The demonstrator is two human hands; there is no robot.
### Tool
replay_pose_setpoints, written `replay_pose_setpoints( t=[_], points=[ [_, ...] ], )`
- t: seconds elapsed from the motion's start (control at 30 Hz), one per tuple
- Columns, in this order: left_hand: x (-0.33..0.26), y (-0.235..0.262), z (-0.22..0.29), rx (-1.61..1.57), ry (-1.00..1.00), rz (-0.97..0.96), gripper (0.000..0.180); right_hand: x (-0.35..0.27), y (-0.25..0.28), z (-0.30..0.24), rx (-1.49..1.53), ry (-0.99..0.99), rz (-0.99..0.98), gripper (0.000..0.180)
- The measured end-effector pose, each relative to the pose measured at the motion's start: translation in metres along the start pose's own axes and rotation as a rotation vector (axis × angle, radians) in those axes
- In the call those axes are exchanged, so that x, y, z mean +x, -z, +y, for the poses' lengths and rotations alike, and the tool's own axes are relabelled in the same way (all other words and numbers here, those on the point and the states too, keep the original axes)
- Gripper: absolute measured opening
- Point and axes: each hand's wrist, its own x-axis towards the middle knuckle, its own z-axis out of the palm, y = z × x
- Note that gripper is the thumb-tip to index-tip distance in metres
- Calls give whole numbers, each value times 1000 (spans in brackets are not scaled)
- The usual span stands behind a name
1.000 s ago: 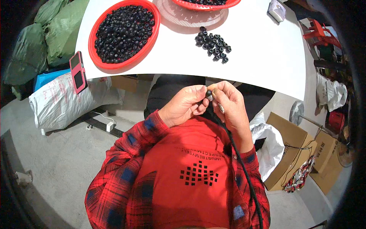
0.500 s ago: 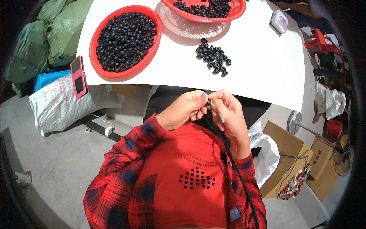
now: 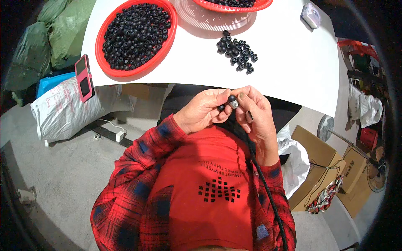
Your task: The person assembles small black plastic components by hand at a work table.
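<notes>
My left hand (image 3: 204, 106) and my right hand (image 3: 257, 112) meet in front of my red shirt, near the table edge. Between their fingertips is a small round black piece (image 3: 232, 98) with a speckled grey part below it. A second black piece (image 3: 221, 108) sits in the curled fingers of my left hand, which is closed. My right hand is closed too, its thumb and finger pinching at the grey part; a small dark, flat-looking object (image 3: 250, 116) shows against its lower fingers, its kind unclear. Beyond them, a loose pile of hollow black pieces (image 3: 239, 53) lies on the white table (image 3: 289, 69).
A red oval basket (image 3: 173, 39) full of black pieces stands at the left. Another red basket (image 3: 234, 10) is at the far edge. A pink phone case (image 3: 85, 79) is at the table's left edge, a small package (image 3: 310, 16) far right. A black cord (image 3: 265, 190) hangs along my shirt.
The whole view has shifted, so the table sits higher in the picture. My fingers have turned, and the black piece with its grey part now shows between the fingertips.
</notes>
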Motion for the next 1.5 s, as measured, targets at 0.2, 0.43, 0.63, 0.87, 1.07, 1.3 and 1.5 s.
replay_pose_setpoints(
  t=[0.2,0.43,0.63,0.87,1.07,1.3,1.5],
  points=[
    [0,7,-5,91,-11,29,32,-2,0,4,-40,40,12,16],
    [1,7,-5,100,-10,-12,33,-3,0,2,-29,33,-9,14],
    [-1,4,-1,171,-13,71,33,-1,2,3,-147,42,23,17],
    [3,3,18,-17,12,193,17,3,16,-3,-48,126,99,19],
    [15,16,43,-28,-122,182,18,9,34,-3,-70,154,152,20],
    [45,12,77,829,-404,433,24,10,40,-1,-56,154,198,18],
    [79,-5,92,1896,-618,898,36,9,41,1,-49,143,195,17]
  ],
)
